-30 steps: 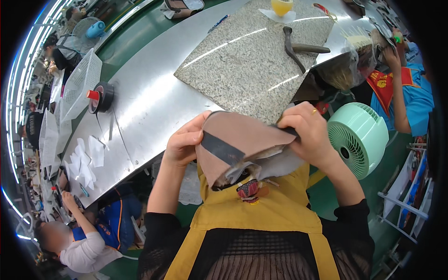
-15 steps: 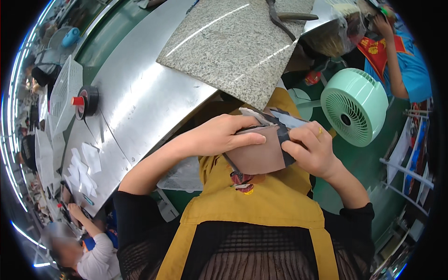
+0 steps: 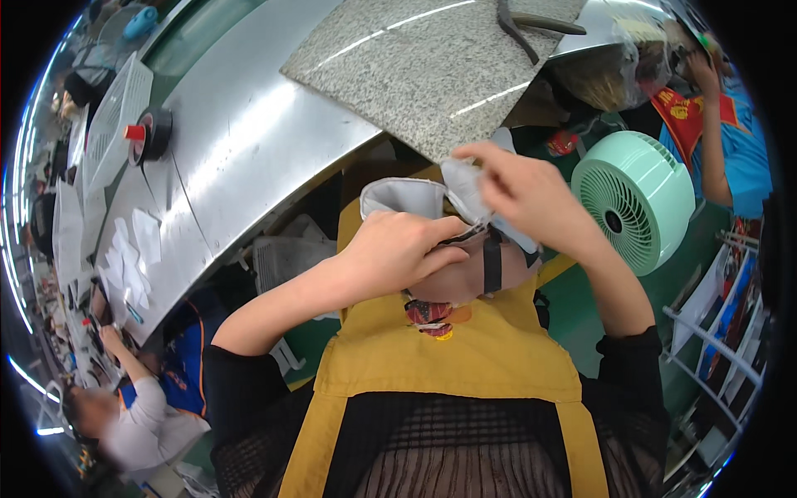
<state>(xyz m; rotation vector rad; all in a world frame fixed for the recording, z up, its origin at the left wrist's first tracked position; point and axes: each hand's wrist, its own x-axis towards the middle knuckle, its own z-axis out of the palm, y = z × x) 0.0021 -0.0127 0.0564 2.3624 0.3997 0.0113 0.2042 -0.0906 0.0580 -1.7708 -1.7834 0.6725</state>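
Close to my apron lies a pinkish-brown leather piece [image 3: 452,280] with a black strip [image 3: 492,261] across it and a pale grey lining [image 3: 407,197] showing at its opened-out far side. My left hand [image 3: 394,253] is closed on its upper edge, thumb on the near face. Above the right part of the piece is my right hand [image 3: 531,195], its fingers bent and blurred beside a whitish flap [image 3: 466,184]. Whether those fingers pinch the flap is not clear.
A speckled stone slab [image 3: 415,70] with dark pincers [image 3: 523,29] lies ahead on the metal table [image 3: 241,124]. Black tape rolls [image 3: 154,137] and white scraps [image 3: 133,253] are to the left. A mint-green fan [image 3: 631,203] stands at right. Co-workers sit on both sides.
The leather piece has been turned and opened, so its pale lining now shows. My right hand has let go of the black-edged side and moved up. My left hand keeps its hold.
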